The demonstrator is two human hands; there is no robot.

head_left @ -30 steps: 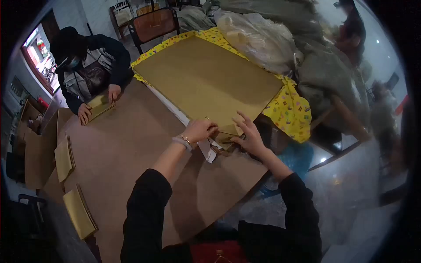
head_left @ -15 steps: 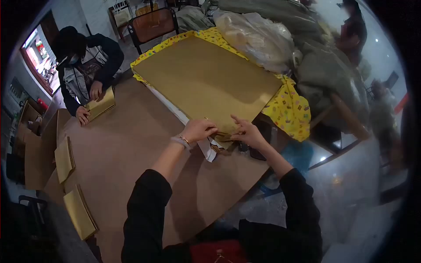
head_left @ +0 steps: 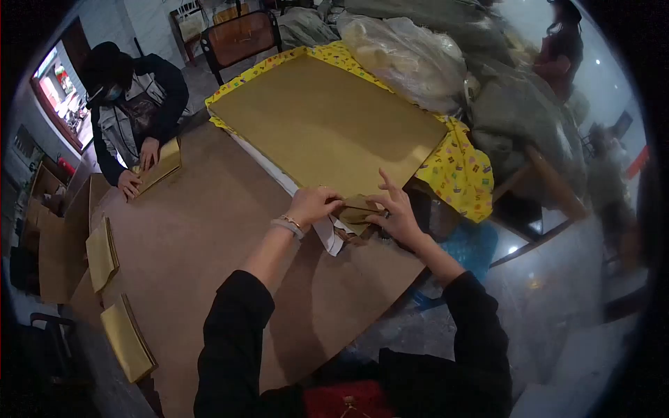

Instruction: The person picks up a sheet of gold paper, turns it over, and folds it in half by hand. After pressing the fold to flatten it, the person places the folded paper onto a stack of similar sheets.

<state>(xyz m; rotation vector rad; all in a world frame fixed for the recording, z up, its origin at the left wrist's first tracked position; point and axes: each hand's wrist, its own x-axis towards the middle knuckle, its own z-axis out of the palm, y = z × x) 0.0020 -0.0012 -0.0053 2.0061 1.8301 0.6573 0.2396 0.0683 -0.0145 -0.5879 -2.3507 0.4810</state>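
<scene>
My black sleeves come up from the bottom of the frame over the brown surface. At the lower left edge lie two stacks of folded paper, one nearer and one just beyond it.

In the middle of the frame my left hand, a bracelet at its wrist, has its grip curled closed on the left end of the folded brown paper. My right hand pinches the paper's right end between thumb and fingers, with the forefinger lifted straight up. The paper sits between both hands at the near corner of the large brown sheet, touching it. A white strip pokes out just below my left hand.

The large sheet rests on a yellow patterned cloth that shows along its edges. At the upper left a co-worker in a dark jacket has both hands on a gold folded piece. Beyond the sheet stand a chair and a clear plastic bag, near grey sacks at the upper right.
</scene>
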